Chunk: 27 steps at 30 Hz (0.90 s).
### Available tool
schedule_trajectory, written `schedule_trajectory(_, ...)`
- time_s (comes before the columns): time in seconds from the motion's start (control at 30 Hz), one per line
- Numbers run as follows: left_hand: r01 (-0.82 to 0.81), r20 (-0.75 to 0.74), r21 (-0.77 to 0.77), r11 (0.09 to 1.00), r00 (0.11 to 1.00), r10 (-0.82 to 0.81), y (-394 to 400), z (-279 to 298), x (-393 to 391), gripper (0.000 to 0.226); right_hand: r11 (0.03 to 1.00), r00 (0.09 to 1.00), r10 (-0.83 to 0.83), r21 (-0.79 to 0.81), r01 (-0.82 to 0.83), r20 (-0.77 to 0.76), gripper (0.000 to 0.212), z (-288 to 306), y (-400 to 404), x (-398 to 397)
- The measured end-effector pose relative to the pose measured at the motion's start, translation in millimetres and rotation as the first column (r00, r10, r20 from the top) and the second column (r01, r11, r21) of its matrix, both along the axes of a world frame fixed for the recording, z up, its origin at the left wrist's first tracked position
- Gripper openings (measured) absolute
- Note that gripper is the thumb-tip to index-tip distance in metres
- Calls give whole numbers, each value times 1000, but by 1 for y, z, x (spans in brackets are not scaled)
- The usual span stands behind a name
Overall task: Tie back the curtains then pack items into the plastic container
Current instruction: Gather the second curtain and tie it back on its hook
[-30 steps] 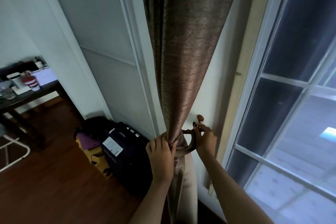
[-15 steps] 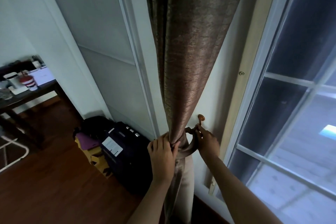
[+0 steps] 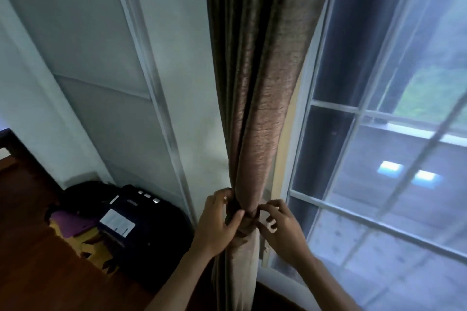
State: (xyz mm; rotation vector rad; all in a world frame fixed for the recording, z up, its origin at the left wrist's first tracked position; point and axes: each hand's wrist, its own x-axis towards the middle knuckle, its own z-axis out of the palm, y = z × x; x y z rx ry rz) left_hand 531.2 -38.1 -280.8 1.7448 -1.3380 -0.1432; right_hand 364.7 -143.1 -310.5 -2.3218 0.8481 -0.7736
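Now left hand (image 3: pixel 218 225) grips gathered curtain (image 3: pixel 255 134); right hand (image 3: pixel 281 231) pinches its tieback (image 3: pixel 249 216).

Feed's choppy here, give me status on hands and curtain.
Left hand grips gathered brown textured curtain at its tieback band. Right hand pinching the band. Nothing in the way.

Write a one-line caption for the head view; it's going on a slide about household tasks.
Both hands, left hand and right hand, cinch a tieback around a gathered brown curtain beside a window.
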Motion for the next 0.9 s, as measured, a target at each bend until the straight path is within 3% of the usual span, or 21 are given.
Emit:
schedule_trajectory(0.13, 61, 293, 29, 998, 954, -67, 2, -5, 12, 28, 941, 1000, 1, -339, 4, 16, 21, 9, 0, -16)
schedule_trajectory(0.23, 133, 547, 29, 991, 827, -127, -5, -2, 14, 32, 861, 997, 35, -505, -61, -62, 36, 11, 3, -20)
schedule_trajectory(0.33, 170, 669, 66, 983, 724, -170, -13, 3, 15, 31, 819, 995, -33, -573, -28, -96, 36, 19, 8, -16)
schedule_trajectory(0.43, 160, 712, 125, 979, 673, -200, -22, 12, 7, 30, 814, 980, -164, -577, 68, -116, 25, 27, 4, -10)
schedule_trajectory(0.57, 157, 699, 121, 980, 688, -196, -38, 25, -5, 18, 848, 922, -253, -526, 65, -294, 28, 40, -4, -14)
schedule_trajectory(0.67, 149, 680, 89, 985, 713, -169, -43, 31, -10, 18, 892, 873, -375, -377, 249, -313, 5, 47, -10, -19)
schedule_trajectory(0.73, 143, 708, 89, 986, 687, -163, -46, 35, -12, 16, 913, 828, -407, -186, 363, -386, 14, 36, -13, -24)
schedule_trajectory(0.8, 125, 721, 89, 988, 676, -150, -49, 37, -12, 14, 935, 799, -316, -26, 353, -512, 25, 19, -5, -23)
schedule_trajectory(0.9, 103, 731, 125, 987, 663, -162, -52, 32, -12, 14, 917, 811, -307, 74, 393, -497, 42, 0, 10, -9)
